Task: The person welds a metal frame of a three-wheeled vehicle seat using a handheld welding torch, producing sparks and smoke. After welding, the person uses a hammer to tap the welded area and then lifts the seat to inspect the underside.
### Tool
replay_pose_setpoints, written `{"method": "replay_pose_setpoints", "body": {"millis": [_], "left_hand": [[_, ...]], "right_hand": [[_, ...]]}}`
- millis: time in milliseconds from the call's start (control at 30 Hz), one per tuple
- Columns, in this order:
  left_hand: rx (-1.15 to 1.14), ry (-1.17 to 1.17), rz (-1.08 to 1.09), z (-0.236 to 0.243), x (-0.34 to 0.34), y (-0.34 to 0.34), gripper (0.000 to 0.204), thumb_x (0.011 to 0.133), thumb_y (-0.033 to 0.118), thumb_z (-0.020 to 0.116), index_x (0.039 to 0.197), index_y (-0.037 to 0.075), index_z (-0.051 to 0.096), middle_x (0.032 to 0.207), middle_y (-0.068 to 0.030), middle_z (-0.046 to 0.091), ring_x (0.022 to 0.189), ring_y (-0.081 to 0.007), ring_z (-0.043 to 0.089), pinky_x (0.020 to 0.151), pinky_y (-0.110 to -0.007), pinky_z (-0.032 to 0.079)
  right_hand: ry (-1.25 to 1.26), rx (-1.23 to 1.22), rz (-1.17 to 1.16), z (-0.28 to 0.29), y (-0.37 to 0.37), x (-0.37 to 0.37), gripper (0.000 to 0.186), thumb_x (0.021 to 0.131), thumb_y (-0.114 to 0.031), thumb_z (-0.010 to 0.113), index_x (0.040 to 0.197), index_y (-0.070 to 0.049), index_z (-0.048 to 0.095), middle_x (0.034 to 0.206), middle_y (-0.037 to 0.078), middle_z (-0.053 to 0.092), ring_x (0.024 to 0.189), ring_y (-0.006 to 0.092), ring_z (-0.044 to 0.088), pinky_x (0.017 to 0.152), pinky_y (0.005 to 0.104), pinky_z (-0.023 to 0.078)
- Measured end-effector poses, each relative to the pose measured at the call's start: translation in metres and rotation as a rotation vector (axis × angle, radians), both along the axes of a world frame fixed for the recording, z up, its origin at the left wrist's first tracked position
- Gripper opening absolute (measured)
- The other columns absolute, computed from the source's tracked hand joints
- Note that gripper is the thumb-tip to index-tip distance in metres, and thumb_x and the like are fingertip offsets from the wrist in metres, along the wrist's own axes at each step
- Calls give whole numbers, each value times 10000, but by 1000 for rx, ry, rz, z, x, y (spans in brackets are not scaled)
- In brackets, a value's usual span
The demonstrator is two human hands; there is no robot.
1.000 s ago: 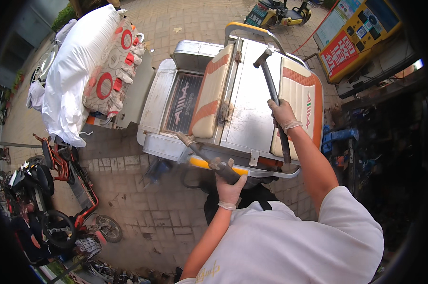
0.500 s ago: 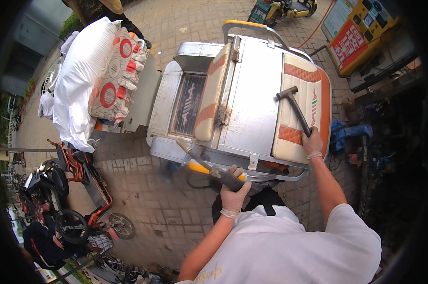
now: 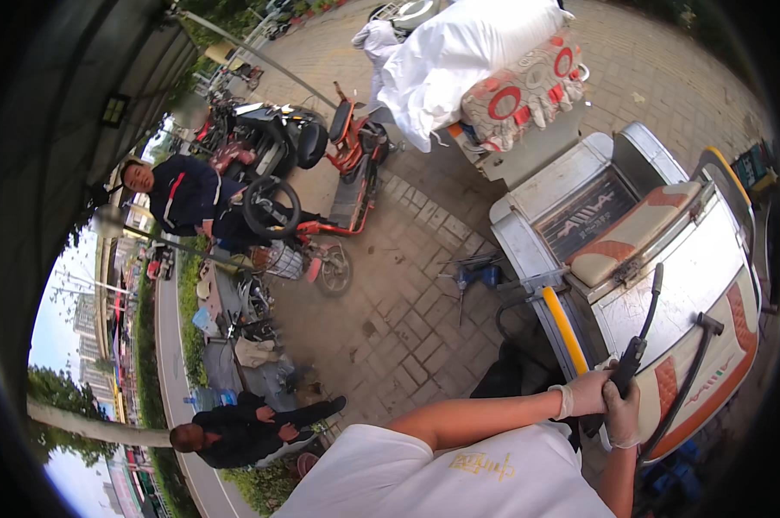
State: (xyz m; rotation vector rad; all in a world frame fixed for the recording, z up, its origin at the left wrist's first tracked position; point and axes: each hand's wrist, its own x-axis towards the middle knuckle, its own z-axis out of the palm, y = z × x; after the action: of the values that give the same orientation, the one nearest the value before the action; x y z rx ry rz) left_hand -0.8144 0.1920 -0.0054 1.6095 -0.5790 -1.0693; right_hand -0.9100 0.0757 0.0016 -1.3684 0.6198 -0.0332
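Observation:
My two hands, in thin pale gloves, are together at the front corner of a silver three-wheeler (image 3: pixel 666 306). Upright in my right hand (image 3: pixel 621 416) is a black-handled tool (image 3: pixel 631 358) with a long narrow grey end; the fingers wrap its grip. My left hand (image 3: pixel 587 393) is closed against the same grip, its fingertips partly hidden. A hammer (image 3: pixel 690 371) with a dark metal handle lies over the cream-and-brown padded seat (image 3: pixel 725 375), its lower end beside my right wrist. A yellow bar (image 3: pixel 564 332) runs along the vehicle's side, just beyond my left hand.
A blue power tool (image 3: pixel 479 274) lies on the brick paving. Beyond stands a cart with a white sack (image 3: pixel 467 65) and a patterned cushion (image 3: pixel 524 95). A red scooter (image 3: pixel 353 173) is parked at left. One person (image 3: pixel 183 194) is near it; another (image 3: pixel 243 427) sits nearer.
My view has swung left. My right hand has left the hammer and come to the black-handled tool beside my left hand. The hammer now rests over the seat.

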Motion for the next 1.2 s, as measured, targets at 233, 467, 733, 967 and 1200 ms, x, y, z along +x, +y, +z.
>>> {"method": "replay_pose_setpoints", "body": {"millis": [233,467,733,967,1200], "left_hand": [[82,-40,-64,3,13,41,510,756,261,785,1200,34,678,1033,-152,745,979,-301,716,871,-393,548],[174,65,370,-27,-20,151,600,883,318,766,1339,-47,630,1149,-163,739,1085,-251,702,961,-351,535],[195,72,487,-33,-40,236,539,928,350,753,1304,-27,669,1234,-148,726,1163,-250,675,1021,-359,511],[83,18,466,-34,-40,291,502,914,352,753,1238,-27,699,1136,-123,749,1085,-225,685,979,-349,517],[-195,4,209,-48,-57,277,464,843,269,806,1179,-33,697,1066,-120,745,955,-199,682,897,-346,539]], "right_hand": [[19,220,124,-33,-16,12,341,1038,-235,667,1255,24,623,1043,61,684,921,156,666,823,294,545],[93,194,21,-40,1,26,217,1017,-261,710,994,-67,614,695,0,585,558,120,554,517,270,457],[239,-34,24,-12,39,-14,353,997,-405,677,1053,-60,717,752,30,593,676,185,534,599,327,402],[-12,-225,62,8,119,-42,319,993,-342,687,1088,-38,700,813,34,616,721,178,563,639,314,433],[-127,-366,78,26,176,-70,295,989,-279,698,1123,-16,682,873,38,639,767,172,591,679,301,463]]}}
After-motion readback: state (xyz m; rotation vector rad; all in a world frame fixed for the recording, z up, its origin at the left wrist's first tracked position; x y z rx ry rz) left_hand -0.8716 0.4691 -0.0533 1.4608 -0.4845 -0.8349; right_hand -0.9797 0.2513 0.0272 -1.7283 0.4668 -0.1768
